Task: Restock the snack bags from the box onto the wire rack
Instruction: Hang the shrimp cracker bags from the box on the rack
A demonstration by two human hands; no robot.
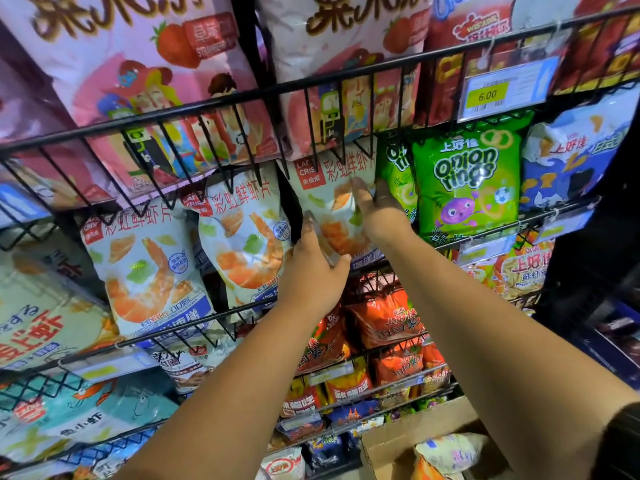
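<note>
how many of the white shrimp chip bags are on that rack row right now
3: left shrimp chip bag, middle one, and the right one held between left hand and right hand. More may sit hidden behind.

Retail shop snack aisle: tiered black wire rack (214, 102) packed with branded snack bags (464, 181), yellow 6.00 price tag (487, 95) upper right, cardboard stock box (398, 441) lower right.

Head view, close, facing wire rack (221, 102)

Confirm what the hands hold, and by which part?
Both hands grip one shrimp chip bag: left hand on its lower left edge, right hand on its right edge.
</note>
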